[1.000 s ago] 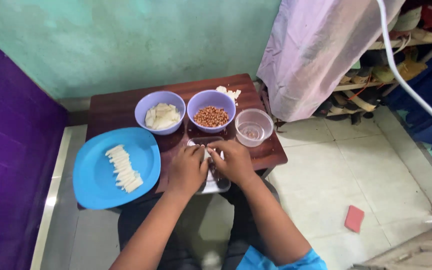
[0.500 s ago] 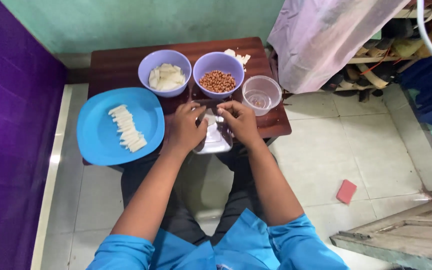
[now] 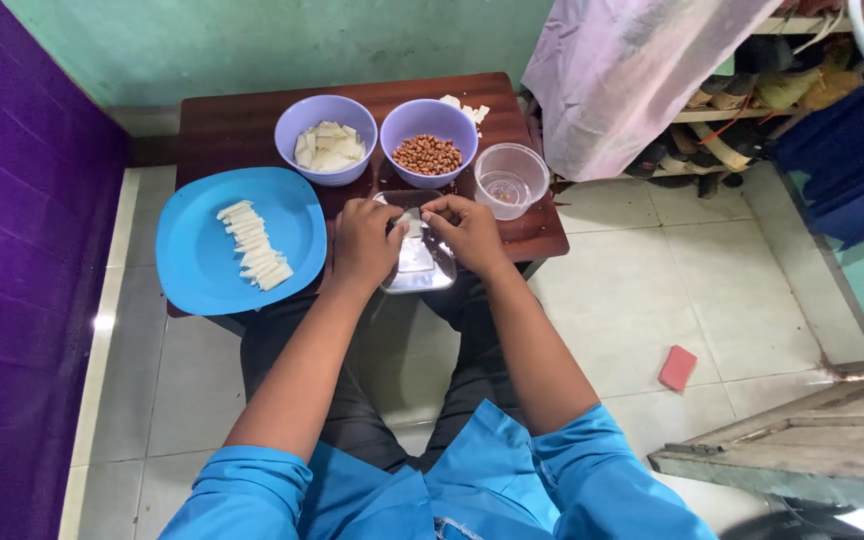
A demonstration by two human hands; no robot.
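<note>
My left hand (image 3: 365, 243) and my right hand (image 3: 466, 233) meet over a small metal tray (image 3: 422, 275) at the near edge of a low dark wooden table (image 3: 242, 125). Together the fingers pinch a small white wrapper piece (image 3: 409, 224) between them. Just behind the hands stand a purple bowl of white wrapper pieces (image 3: 326, 138) and a purple bowl of peanuts (image 3: 429, 141). To the left lies a blue plate (image 3: 202, 250) with a row of rolled white sticks (image 3: 253, 244).
A clear plastic cup (image 3: 510, 180) stands right of the peanut bowl. Some white scraps (image 3: 466, 108) lie at the table's back edge. A pale cloth (image 3: 632, 70) hangs at the right over cluttered shelves. A red sponge (image 3: 677, 367) lies on the tiled floor.
The view has shifted downward, showing more of my arms and lap. My hands stay together over the metal tray, working the white piece.
</note>
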